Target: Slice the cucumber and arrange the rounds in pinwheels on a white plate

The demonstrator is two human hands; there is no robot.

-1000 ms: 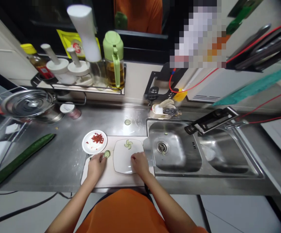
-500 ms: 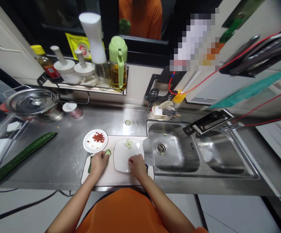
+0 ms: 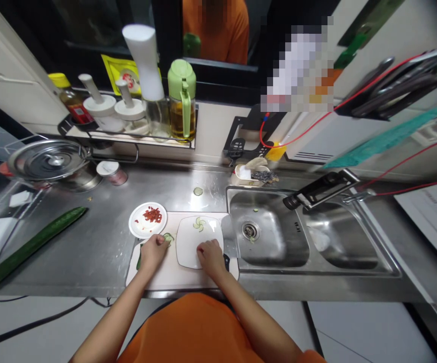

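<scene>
Treat square plate [image 3: 188,246] as stiff, breakable, best held by rim; find right hand [image 3: 212,258] over its near right part, fingers curled, cannot tell grip. Left of plate, find left hand [image 3: 152,252] at cucumber slices [image 3: 169,239], probably light, soft, slippery, best pinched by rind; cannot tell grip.

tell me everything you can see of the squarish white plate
The squarish white plate has rounded corners, gently bowed sides and a thin dark line along its edge. It looks glossy, perhaps ceramic. It lies flat on the pale cutting board, with thin green-edged slices fanned in a pinwheel near its far edge. The right-hand grip is over its right part, hiding some; whether it touches is unclear.
</scene>
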